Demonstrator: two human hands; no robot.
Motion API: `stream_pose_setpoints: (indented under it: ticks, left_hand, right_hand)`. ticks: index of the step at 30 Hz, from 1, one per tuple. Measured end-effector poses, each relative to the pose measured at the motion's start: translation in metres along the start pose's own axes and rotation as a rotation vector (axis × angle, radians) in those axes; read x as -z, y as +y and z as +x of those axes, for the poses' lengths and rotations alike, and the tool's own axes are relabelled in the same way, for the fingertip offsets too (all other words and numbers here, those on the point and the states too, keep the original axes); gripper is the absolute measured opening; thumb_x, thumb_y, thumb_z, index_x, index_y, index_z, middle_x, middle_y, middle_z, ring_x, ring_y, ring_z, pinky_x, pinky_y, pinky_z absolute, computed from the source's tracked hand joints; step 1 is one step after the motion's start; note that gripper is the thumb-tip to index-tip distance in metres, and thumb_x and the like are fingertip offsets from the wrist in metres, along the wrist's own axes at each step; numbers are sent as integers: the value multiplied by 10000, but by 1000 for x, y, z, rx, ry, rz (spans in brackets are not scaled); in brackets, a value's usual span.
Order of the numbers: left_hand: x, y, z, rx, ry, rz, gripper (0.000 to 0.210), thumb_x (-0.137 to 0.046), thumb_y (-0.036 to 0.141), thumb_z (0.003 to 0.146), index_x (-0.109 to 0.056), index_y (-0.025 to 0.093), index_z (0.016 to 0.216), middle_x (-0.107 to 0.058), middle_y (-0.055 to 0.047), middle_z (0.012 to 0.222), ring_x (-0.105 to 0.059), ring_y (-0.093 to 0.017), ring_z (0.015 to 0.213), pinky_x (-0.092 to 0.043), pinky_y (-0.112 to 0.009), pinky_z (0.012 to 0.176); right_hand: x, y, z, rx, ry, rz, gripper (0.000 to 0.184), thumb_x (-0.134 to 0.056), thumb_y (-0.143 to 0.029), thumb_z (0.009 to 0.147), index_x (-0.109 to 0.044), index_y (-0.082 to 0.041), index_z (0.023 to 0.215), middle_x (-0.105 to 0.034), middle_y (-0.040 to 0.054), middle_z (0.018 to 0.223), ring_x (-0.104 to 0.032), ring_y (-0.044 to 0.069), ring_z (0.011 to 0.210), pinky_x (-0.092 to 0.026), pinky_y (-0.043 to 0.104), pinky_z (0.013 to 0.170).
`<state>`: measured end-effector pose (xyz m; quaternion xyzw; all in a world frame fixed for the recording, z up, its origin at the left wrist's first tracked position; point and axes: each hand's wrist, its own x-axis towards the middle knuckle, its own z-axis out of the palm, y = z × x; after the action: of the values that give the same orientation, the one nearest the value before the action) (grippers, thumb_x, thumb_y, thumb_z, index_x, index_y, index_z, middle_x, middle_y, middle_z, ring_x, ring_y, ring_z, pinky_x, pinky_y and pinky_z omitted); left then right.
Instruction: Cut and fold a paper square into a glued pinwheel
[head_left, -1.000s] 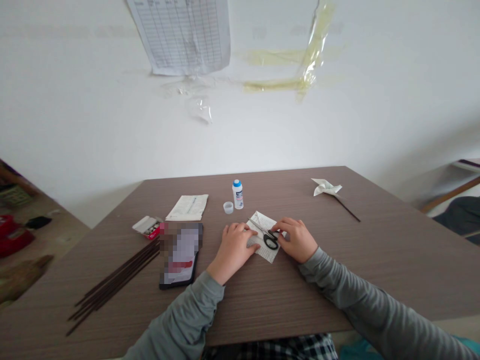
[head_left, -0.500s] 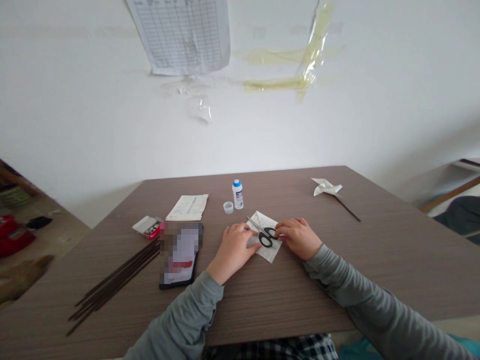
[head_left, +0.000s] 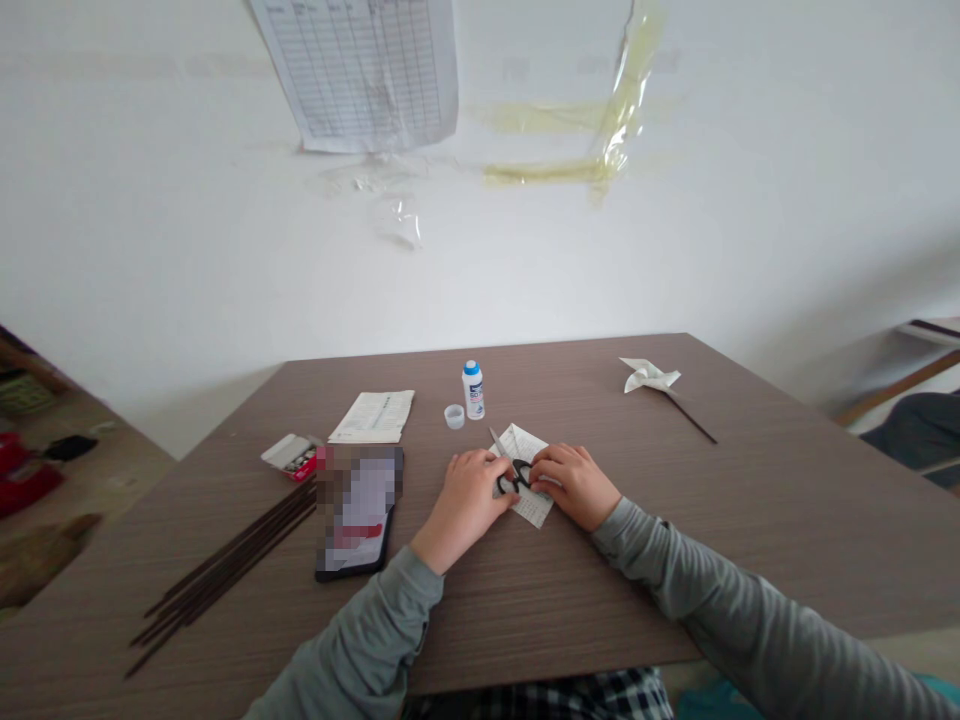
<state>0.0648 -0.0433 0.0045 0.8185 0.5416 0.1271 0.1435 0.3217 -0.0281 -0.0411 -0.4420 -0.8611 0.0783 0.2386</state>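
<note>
I see the fingers of the bare left hand (head_left: 466, 500) spread, thumb set apart from the forefinger, with one loop of the black-handled metal scissors (head_left: 516, 466) lying in that gap. The bare right hand (head_left: 581, 485) has its fingers bunched at the other loop; from up here they hide the contact, so I can't tell whether they pinch it or only press against it.

The scissors lie over a small printed square of white paper (head_left: 534, 508), turned corner-first on the brown wood-grain counter (head_left: 487, 620). Their long axis runs diagonally: the handles sit between the hands, and the blades point away and to my left, toward a translucent round plastic cap (head_left: 454, 420) and an upright white bottle with a blue top (head_left: 474, 392).

Farther left I have a folded printed sheet (head_left: 373, 418), an open red-and-white carton (head_left: 292, 458), a black-framed phone (head_left: 360, 510) and a bundle of thin dark brown sticks (head_left: 225, 555) slanting toward the near left. A white paper pinwheel on a dark stick (head_left: 651, 378) lies at the far right, well apart from the right hand, with a wide stretch of bare counter between.

The counter's back edge runs along a white wall (head_left: 225, 230) carrying a gridded paper form (head_left: 367, 80) and yellowed clear tape (head_left: 622, 110). Its left and right edges slant outward toward me, and the near edge crosses just above a black-and-white checked cloth (head_left: 540, 695).
</note>
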Motion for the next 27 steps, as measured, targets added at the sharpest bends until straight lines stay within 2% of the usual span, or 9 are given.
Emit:
stream_pose_setpoints:
  ticks: [5,10,18,23,27]
  left_hand:
    - [1,0,1,11,-1,-11,79,-1019,258,1064,-988,300,1123,-925,-110,1479,-836,-402,1470,-619,-590,1338]
    - [2,2,0,12,14,-45,93,-1014,199,1054,-1006,292,1057,-952,-121,1467,-842,-415,1490,-626,-621,1352]
    - [9,-5,-1,4,161,-94,216,-980,122,1026,-988,321,943,-950,-94,1528,-758,-446,1639,-555,-761,1460]
    - [24,-10,-16,16,216,-57,305,-852,60,1085,-978,304,951,-923,-105,1611,-698,-449,1725,-487,-786,1514]
    - [35,-28,-37,21,276,-4,323,-831,70,1069,-968,331,936,-935,-71,1561,-699,-442,1703,-495,-792,1510]
  right_hand:
    - [0,1,0,-10,-4,27,168,-918,-157,1136,-980,-312,1154,-962,84,1290,-855,320,1245,-609,418,1053]
    - [5,3,-1,-66,8,41,267,-935,-146,1084,-969,-314,1288,-986,87,1310,-895,356,1276,-672,451,1081]
    - [6,12,-2,-82,20,13,233,-978,-241,1068,-996,-327,1284,-991,107,1440,-915,385,1351,-694,494,1097]
    - [7,11,-1,-108,-17,17,305,-970,-204,1079,-1018,-323,1356,-985,113,1512,-902,395,1424,-704,510,1147]
    - [7,10,-1,-108,-22,23,291,-973,-223,1071,-1025,-329,1337,-985,118,1501,-900,403,1409,-727,543,1145]
